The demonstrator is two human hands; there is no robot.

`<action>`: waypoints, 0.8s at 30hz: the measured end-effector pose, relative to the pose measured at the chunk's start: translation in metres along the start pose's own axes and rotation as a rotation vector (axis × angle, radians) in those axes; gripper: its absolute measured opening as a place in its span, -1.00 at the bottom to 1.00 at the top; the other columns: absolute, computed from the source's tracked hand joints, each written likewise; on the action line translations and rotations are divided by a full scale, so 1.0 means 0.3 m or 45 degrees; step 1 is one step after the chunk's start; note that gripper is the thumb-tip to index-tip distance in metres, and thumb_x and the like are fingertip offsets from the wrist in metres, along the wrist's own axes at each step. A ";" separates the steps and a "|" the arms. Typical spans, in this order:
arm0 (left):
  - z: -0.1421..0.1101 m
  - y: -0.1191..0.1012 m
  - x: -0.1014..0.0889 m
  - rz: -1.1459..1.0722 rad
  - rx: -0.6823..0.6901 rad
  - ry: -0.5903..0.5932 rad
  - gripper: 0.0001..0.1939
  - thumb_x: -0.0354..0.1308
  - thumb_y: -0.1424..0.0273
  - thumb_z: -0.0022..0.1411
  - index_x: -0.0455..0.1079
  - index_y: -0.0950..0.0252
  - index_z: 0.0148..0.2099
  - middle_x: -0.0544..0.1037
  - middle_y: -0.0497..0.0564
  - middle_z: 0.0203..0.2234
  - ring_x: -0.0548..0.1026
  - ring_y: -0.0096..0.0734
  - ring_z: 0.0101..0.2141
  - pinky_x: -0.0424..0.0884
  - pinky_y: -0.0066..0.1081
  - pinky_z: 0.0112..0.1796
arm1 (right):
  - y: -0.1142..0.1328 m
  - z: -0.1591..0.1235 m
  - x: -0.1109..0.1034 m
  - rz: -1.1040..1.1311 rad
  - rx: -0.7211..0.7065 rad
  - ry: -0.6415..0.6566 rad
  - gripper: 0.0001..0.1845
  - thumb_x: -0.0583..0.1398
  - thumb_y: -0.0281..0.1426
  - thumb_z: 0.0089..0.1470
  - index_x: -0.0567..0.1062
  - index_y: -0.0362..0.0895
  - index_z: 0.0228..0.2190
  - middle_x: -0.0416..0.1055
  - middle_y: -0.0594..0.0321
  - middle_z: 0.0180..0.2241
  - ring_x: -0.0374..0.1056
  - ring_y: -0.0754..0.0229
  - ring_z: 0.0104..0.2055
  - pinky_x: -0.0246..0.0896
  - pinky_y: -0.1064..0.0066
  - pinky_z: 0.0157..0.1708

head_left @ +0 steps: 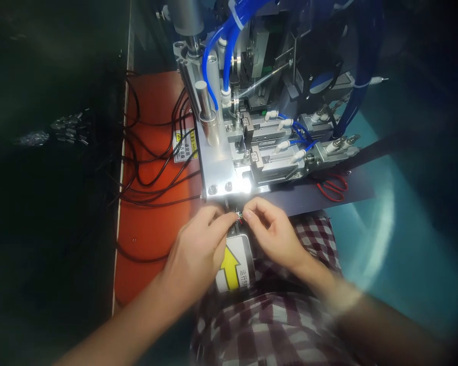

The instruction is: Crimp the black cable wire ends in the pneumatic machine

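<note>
In the head view my left hand (198,239) is closed in a pinch, thumb and forefinger meeting at a small bunch of thin coloured wires (239,216). Red, green and whitish strands show there. From the other side my right hand (277,231) pinches at the same wires with thumb and forefinger. Both sets of fingertips are just in front of the brightly lit metal plate (223,170) of a machine. Below them is a white plate with a yellow arrow (231,267). The wires' far ends are hidden by the fingers.
A pneumatic machine (275,147) with blue air tubes (236,30) rises behind my hands. Several black cables (152,178) cross the orange surface (152,223) at left. Red-handled scissors or pliers (334,188) lie at right. A bundle of shiny wire ends (70,127) sits far left.
</note>
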State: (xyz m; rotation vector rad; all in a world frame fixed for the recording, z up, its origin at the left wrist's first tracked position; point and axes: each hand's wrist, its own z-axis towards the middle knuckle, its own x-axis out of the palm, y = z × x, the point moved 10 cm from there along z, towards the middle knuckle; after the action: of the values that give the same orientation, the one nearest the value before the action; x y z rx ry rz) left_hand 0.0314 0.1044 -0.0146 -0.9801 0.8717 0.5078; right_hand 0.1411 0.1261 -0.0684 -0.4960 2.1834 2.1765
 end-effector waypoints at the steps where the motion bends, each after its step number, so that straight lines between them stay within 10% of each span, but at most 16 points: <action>1: -0.001 -0.003 -0.001 0.006 0.011 -0.003 -0.70 -0.01 0.64 0.22 0.48 0.41 -0.08 0.43 0.07 -0.38 0.45 -0.39 -0.36 0.44 -0.45 -0.36 | 0.000 0.000 0.000 -0.009 0.001 -0.003 -0.80 0.06 -0.44 0.21 0.30 -0.13 -0.47 0.22 0.32 -0.47 0.17 0.26 -0.40 0.11 0.40 -0.36; 15: 0.001 -0.022 0.006 0.142 0.051 0.043 -0.65 -0.06 0.65 0.18 0.48 0.43 -0.09 0.43 0.14 -0.38 0.46 -0.36 -0.42 0.46 -0.45 -0.48 | 0.054 -0.003 -0.015 -0.263 -0.063 -0.052 -0.80 0.06 -0.46 0.21 0.32 -0.12 -0.47 0.27 0.29 -0.48 0.20 0.23 -0.42 0.10 0.38 -0.41; 24: -0.002 -0.019 0.004 0.121 0.051 0.019 -0.65 -0.06 0.66 0.17 0.49 0.42 -0.10 0.42 0.14 -0.38 0.46 -0.36 -0.42 0.46 -0.45 -0.47 | -0.023 0.000 0.010 0.118 0.204 -0.025 -0.78 0.08 -0.37 0.19 0.30 -0.12 -0.50 0.20 0.33 -0.51 0.16 0.26 -0.45 0.12 0.41 -0.43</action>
State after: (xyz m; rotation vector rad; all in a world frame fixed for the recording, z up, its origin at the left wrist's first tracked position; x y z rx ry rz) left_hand 0.0359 0.1012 -0.0129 -0.9099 0.9417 0.5624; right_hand 0.1400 0.1257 -0.0757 -0.3717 2.3898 2.0154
